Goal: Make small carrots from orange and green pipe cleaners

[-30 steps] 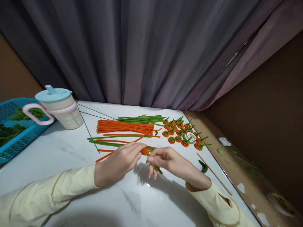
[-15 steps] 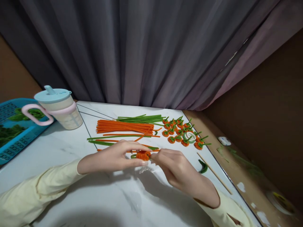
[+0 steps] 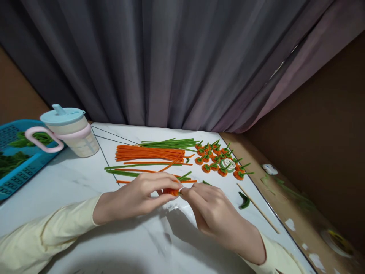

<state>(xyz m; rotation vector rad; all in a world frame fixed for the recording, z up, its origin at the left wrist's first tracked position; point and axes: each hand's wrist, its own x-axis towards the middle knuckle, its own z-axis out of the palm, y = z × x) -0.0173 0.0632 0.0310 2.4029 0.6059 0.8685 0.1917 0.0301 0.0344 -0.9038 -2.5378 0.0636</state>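
2 hands in pale yellow sleeves meet over a white marble table. The left hand and right hand both pinch, fingers closed, a small orange pipe-cleaner coil between their fingertips, just above the tabletop. Behind lie loose orange pipe cleaners, green pipe cleaners and finished orange coils — further left, a lidded cup.

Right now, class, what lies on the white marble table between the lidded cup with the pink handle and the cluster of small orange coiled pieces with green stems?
The head view shows bundles of straight orange pipe cleaners and green pipe cleaners.
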